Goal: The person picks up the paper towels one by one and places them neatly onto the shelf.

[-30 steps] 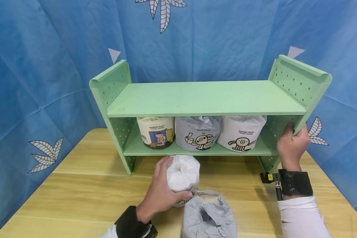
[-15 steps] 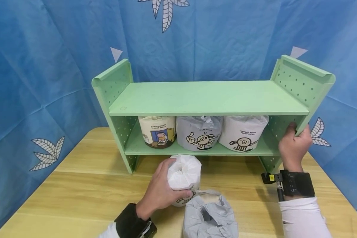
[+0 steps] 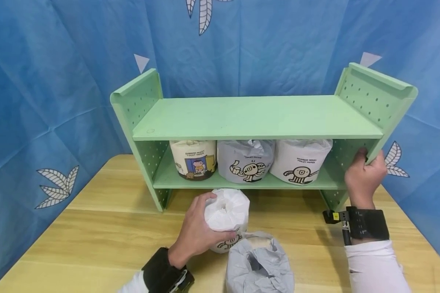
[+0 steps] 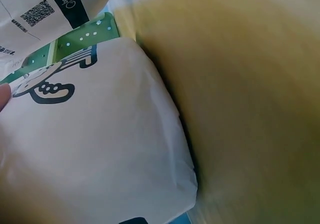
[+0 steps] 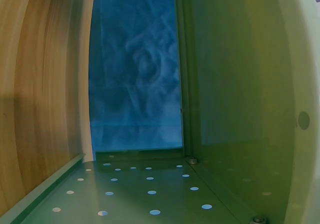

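1. The green shelf point(image 3: 256, 118) stands at the back of the counter point(image 3: 95, 236). Three wrapped rolls fill most of its lower level.
2. The white roll point(image 3: 228, 213) stands upright on the counter, with the lower level at its 12 o'clock.
3. The left hand point(image 3: 196, 234) curls its grip around the white roll from 9 o'clock.
4. The right hand point(image 3: 364, 179) grips the shelf's right side wall, far off at 3 o'clock.

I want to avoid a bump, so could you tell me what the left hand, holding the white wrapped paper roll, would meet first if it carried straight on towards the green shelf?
Probably the front edge of the green shelf's lower board, though depth is hard to judge; the left hand grips the white wrapped paper roll just before it.
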`<state>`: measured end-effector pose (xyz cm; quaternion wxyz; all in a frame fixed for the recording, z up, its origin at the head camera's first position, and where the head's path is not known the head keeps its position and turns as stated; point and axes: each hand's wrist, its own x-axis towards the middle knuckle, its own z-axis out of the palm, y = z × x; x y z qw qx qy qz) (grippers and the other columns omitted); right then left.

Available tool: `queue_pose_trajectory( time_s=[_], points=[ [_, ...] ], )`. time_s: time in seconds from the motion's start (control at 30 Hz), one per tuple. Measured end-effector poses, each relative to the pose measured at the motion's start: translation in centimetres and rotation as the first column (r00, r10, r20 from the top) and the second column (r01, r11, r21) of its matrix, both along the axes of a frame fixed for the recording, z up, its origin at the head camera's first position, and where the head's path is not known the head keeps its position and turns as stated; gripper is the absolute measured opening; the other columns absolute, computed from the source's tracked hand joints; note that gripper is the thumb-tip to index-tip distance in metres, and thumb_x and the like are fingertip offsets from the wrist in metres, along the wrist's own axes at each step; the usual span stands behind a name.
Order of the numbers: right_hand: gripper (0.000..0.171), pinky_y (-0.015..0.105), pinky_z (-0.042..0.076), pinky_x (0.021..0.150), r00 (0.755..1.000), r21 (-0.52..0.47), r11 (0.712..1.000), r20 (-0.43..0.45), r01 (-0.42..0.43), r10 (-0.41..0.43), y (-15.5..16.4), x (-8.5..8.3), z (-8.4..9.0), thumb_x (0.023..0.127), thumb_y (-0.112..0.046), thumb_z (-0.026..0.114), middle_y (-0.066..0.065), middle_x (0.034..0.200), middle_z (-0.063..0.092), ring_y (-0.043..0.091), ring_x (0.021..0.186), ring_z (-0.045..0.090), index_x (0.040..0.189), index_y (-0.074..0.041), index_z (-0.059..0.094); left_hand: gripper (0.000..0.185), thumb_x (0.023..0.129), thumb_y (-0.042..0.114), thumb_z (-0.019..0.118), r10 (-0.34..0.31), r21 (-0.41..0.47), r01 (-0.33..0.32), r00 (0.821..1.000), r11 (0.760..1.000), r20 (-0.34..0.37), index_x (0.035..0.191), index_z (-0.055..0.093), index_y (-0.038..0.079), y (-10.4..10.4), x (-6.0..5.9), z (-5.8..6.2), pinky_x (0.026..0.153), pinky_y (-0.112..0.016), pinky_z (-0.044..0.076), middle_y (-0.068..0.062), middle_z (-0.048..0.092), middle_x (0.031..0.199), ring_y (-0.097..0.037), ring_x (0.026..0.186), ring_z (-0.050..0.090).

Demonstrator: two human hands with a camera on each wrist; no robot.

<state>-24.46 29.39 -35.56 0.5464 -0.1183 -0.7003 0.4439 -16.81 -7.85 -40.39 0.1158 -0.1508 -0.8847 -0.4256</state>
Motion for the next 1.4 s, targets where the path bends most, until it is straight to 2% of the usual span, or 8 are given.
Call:
queue_pose_trajectory(
  time_s=[0.13,0.23,0.43,0.57,0.73,0.97,1.4],
  points=[
    [0.025,0.017,0.029,0.053,1.0,-0.015,1.0,0.0,-0.003,0.003,0.1,-0.1,0.2,0.098,-0.014,0.049,-0.012,0.064,0.041,0.004,0.058,0.038,0.077,-0.028,0.046,0.095,0.048,0.034,0.096,-0.006,0.021,0.007,1.0,1.0,-0.014,0.128,0.049,0.014,0.0,-0.1,0.1,0.093,-0.057,0.044,-0.008,0.053,0.126,-0.03,0.112,0.053],
    [0.022,0.019,0.032,0.058,1.0,-0.035,0.999,-0.007,-0.023,0.023,0.0,-0.1,0.2,0.099,-0.014,0.049,-0.015,0.069,0.045,0.002,0.063,0.042,0.083,-0.028,0.051,0.093,0.048,0.034,0.096,-0.014,0.03,0.015,1.0,0.999,-0.025,0.127,0.05,0.015,0.0,-0.2,0.1,0.092,-0.057,0.045,-0.008,0.054,0.126,-0.03,0.112,0.053],
    [0.013,0.021,0.035,0.062,0.999,-0.053,0.998,0.016,-0.037,0.038,-0.3,0.1,0.2,0.1,-0.017,0.047,-0.02,0.076,0.049,0.001,0.07,0.047,0.098,-0.018,0.061,0.085,0.049,0.034,0.095,-0.029,0.01,0.03,0.998,1.0,-0.053,0.121,0.055,0.015,-0.3,-0.2,0.1,0.094,-0.058,0.042,-0.007,0.055,0.126,-0.03,0.113,0.053],
    [0.014,0.019,0.032,0.057,0.999,-0.049,0.998,0.017,-0.029,0.03,-0.3,0.1,0.1,0.1,-0.017,0.048,-0.015,0.07,0.046,0.004,0.063,0.043,0.091,-0.023,0.058,0.08,0.048,0.034,0.095,-0.032,0.003,0.032,0.998,0.999,-0.059,0.118,0.058,0.018,-0.3,-0.3,0.3,0.095,-0.058,0.042,-0.004,0.056,0.127,-0.029,0.115,0.053],
    [0.023,0.019,0.028,0.054,1.0,-0.029,0.999,-0.006,-0.017,0.017,-0.2,0.0,0.1,0.099,-0.015,0.049,-0.012,0.065,0.04,0.005,0.059,0.038,0.082,-0.031,0.049,0.078,0.048,0.033,0.096,-0.03,0.015,0.03,0.998,0.999,-0.049,0.115,0.06,0.018,-0.4,-0.3,0.5,0.095,-0.059,0.042,-0.004,0.057,0.129,-0.031,0.117,0.053],
    [0.024,0.019,0.026,0.053,1.0,-0.017,1.0,-0.01,-0.007,0.007,-0.1,0.0,0.0,0.098,-0.014,0.049,-0.01,0.063,0.038,0.006,0.058,0.036,0.078,-0.028,0.047,0.077,0.047,0.033,0.096,-0.025,0.009,0.025,0.999,1.0,-0.031,0.114,0.06,0.018,-0.5,-0.2,0.8,0.094,-0.06,0.043,-0.005,0.057,0.131,-0.032,0.117,0.053],
    [0.025,0.021,0.024,0.052,1.0,-0.015,1.0,-0.009,-0.017,0.017,-0.2,0.1,0.1,0.098,-0.016,0.048,-0.008,0.061,0.036,0.006,0.055,0.034,0.076,-0.028,0.046,0.074,0.046,0.033,0.096,-0.028,0.007,0.029,0.999,1.0,-0.045,0.11,0.062,0.019,-0.7,-0.1,1.2,0.093,-0.06,0.044,-0.004,0.058,0.129,-0.031,0.116,0.054]
  ],
)
